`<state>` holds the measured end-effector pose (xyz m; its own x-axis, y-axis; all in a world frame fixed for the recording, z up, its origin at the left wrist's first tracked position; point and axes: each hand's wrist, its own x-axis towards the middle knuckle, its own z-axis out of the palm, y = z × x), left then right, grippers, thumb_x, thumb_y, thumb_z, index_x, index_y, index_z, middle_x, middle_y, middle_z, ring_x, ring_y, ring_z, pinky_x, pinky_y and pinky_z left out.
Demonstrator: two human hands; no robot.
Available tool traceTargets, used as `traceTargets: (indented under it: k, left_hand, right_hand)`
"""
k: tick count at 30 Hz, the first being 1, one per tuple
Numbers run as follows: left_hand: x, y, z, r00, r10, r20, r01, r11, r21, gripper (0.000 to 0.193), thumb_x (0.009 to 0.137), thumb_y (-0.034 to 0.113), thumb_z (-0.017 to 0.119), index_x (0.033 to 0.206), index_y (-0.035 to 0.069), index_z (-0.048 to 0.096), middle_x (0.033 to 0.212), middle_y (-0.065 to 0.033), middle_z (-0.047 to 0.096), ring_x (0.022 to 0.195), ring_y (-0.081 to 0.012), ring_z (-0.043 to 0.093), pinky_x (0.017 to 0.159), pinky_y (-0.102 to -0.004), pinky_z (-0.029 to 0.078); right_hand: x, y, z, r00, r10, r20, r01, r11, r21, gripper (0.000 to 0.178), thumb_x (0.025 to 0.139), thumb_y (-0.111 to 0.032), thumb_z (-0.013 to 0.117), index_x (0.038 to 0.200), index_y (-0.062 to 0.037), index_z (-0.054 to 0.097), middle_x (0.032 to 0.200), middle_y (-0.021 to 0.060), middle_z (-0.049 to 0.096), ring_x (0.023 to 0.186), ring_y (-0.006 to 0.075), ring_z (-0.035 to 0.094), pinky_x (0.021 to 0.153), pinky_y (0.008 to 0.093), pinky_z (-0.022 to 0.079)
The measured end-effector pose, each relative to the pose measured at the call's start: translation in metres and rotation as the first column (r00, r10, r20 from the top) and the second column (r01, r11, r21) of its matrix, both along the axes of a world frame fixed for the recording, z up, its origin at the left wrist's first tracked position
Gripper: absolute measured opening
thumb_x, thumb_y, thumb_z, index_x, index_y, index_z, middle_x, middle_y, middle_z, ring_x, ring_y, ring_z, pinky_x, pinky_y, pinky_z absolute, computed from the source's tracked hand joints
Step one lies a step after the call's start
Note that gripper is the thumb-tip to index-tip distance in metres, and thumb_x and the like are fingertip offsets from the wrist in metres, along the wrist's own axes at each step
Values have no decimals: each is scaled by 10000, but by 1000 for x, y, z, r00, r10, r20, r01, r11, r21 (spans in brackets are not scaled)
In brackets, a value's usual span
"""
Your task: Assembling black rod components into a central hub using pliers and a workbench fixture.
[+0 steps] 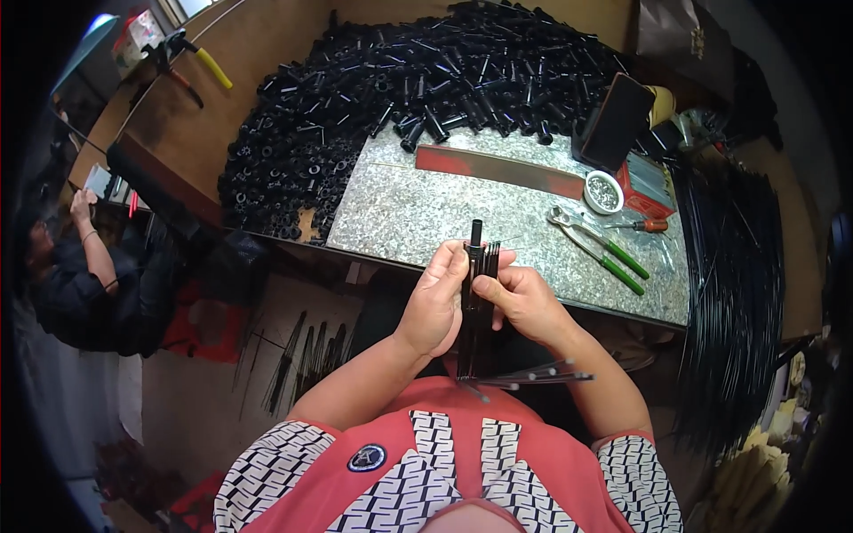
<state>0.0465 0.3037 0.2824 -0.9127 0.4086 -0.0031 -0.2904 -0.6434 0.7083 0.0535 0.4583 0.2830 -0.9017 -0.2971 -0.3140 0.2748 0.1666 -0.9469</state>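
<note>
Bundle of slim black rods point(476, 263) extends in front of the torso point(458, 444), clamped in the left hand point(435, 302), seemingly for steadiness, while the right hand point(526, 304) pinches its side, presumably to hold loose ends together.

One white cup point(604, 194), one screwdriver point(655, 226), one green-handled pliers point(627, 259); black tubes point(462, 80) uncountable.

On our worktop point(382, 209), we see pliers point(626, 258), a screwdriver point(654, 226) and a white cup point(604, 211). A phone point(616, 122) leans behind the cup. Another person point(102, 298) is to our left.
</note>
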Motion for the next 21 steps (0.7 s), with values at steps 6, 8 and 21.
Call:
traceTargets:
  k: [6,8,21]
  left_hand:
    - [-7,-1,-15,991,-123,53,114,984,138,268,1030,225,354,1216,33,379,1184,-204,572,1101,-269,582,911,-378,497]
    - [-8,-3,-11,990,-126,71,112,979,171,237,1030,225,369,1187,50,400,1128,-159,588,1041,-214,593,888,-344,497]
    - [-17,-8,-12,984,-163,73,147,971,186,407,1031,304,392,1316,18,445,1018,-46,588,878,-111,560,809,-271,477]
  right_hand:
    - [-2,7,30,997,74,21,-75,992,101,326,914,-316,632,816,-7,670,658,8,609,534,76,545,495,232,442]
    - [-10,22,39,967,245,63,-252,903,348,233,866,-231,683,853,2,680,678,32,626,593,93,555,535,265,448]
    - [-194,73,32,649,378,-660,503,438,745,263,856,-102,601,1095,5,626,1111,198,576,1009,379,579,885,398,465]
